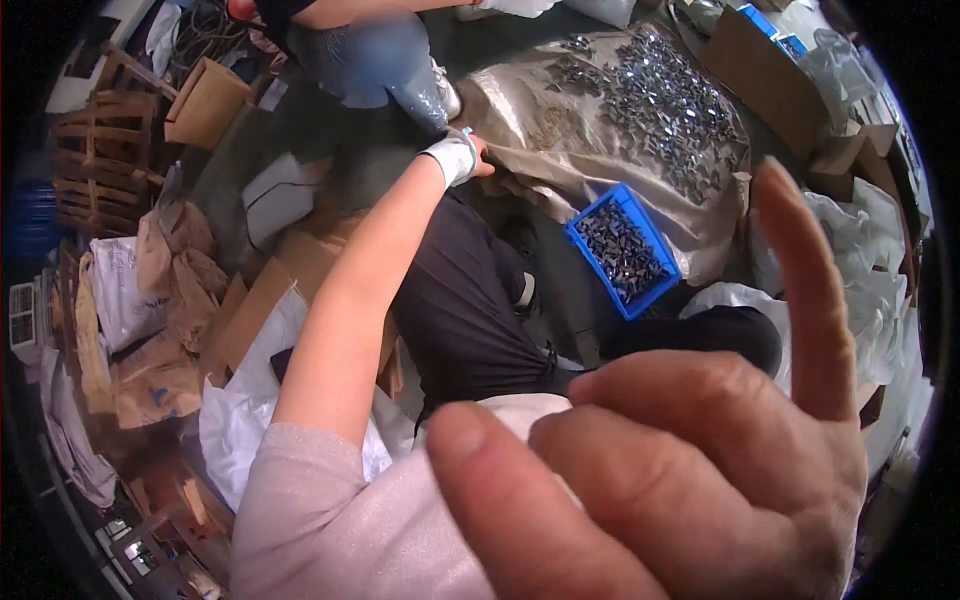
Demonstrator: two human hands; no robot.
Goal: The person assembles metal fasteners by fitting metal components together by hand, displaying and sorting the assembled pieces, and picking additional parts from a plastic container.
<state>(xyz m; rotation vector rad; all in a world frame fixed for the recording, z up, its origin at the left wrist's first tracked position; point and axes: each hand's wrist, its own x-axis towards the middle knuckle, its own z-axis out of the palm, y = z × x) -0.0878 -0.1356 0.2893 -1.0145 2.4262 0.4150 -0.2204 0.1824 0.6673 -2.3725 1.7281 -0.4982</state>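
My left hand [463, 160], with a white covering over its palm and wrist, reaches forward. Its bare fingers are closed at the near left edge of a brown sheet [515, 100], where a fold runs off to the right. Many small dark, shiny pieces [670, 95] lie spread over that sheet. Very close to the camera, my right hand [690, 460] fills the lower right. One finger points up, the others curl, and the thumb stands apart; nothing shows in it. A blue plastic bin [630, 312] full of similar dark pieces sits on the floor near the sheet.
Another person [375, 60] is at the far side, by the sheet. Cardboard boxes [208, 103], a wooden crate [105, 160] and brown paper bags [160, 375] crowd the left. Clear plastic bags [850, 250] and an open carton [765, 70] line the right.
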